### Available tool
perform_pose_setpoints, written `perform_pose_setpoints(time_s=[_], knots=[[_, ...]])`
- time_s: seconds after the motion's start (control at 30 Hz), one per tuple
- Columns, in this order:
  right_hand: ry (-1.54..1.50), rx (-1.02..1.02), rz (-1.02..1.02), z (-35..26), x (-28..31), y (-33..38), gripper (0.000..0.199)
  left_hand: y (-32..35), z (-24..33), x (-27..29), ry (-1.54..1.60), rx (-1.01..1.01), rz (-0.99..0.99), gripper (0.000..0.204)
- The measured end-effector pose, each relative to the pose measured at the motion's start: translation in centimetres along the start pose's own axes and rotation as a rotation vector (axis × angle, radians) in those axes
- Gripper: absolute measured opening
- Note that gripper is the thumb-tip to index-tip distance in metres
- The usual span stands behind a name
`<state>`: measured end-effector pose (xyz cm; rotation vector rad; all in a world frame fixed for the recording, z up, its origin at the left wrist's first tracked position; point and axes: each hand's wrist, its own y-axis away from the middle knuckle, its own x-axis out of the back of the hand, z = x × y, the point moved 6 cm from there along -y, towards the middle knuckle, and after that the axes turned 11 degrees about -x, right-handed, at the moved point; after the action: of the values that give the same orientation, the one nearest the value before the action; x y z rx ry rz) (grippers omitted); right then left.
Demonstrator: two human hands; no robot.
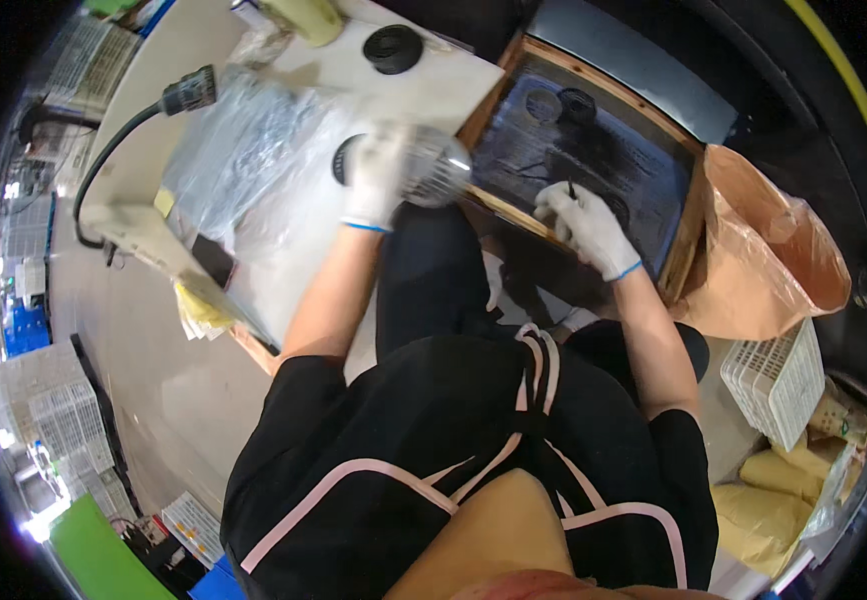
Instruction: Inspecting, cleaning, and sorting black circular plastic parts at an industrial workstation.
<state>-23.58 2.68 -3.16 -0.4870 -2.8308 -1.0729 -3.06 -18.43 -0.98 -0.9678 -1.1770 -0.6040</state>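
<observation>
My left hand (378, 175), in a white glove with a blue cuff, is smeared by motion above the pale worktop (288, 240). Against its right side is a round, grey, slatted part (435, 170) with a bright glint, reaching past the worktop's edge. A black round part (341, 160) shows partly behind the hand's left side. My right hand (585, 228), gloved alike, is over the near side of a wood-framed tray (688, 230). Its fingers are curled, and a small dark tip (571, 190) sticks up from them. Beside it a black round part (614, 207) lies in the tray, partly hidden.
Clear plastic bags (238, 135) cover the worktop's left; a black ring-shaped part (392, 49) sits further back. More black round parts (577, 106) lie in the tray. A cable with a black plug (188, 90) arches at left. An open brown bag (753, 250) and white basket (778, 380) stand right.
</observation>
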Motion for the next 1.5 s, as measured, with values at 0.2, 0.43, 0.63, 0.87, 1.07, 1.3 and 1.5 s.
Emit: perform_pose_setpoints(time_s=[0.2,0.43,0.63,0.87,1.07,1.3,1.5], knots=[[0.688,-0.202,0.429,12.8,12.7,-9.9,0.068,3.1,-11.2,-0.6,0.161,0.299,-0.057,0.048],[0.821,-0.384,0.502,12.6,10.0,-10.9,0.095,-0.5,-5.5,1.3,0.276,0.108,0.128,0.047],[0.722,-0.142,0.439,15.8,14.1,-13.9,0.062,-3.2,6.8,2.2,0.731,-0.033,0.118,0.031],[-0.139,-0.069,0.199,4.0,8.7,0.0,0.033,-2.1,14.3,-5.8,1.424,0.144,-0.229,0.066],[-0.706,0.385,0.231,2.1,13.7,5.8,0.038,-2.9,19.2,-1.3,1.575,0.145,-0.268,0.023],[-0.725,0.154,0.335,4.8,13.1,7.4,0.060,-2.5,19.1,1.8,1.748,0.159,-0.107,0.024],[-0.502,0.174,0.006,0.2,5.1,10.4,0.040,-2.1,21.2,8.5,1.035,-0.636,0.201,0.016]])
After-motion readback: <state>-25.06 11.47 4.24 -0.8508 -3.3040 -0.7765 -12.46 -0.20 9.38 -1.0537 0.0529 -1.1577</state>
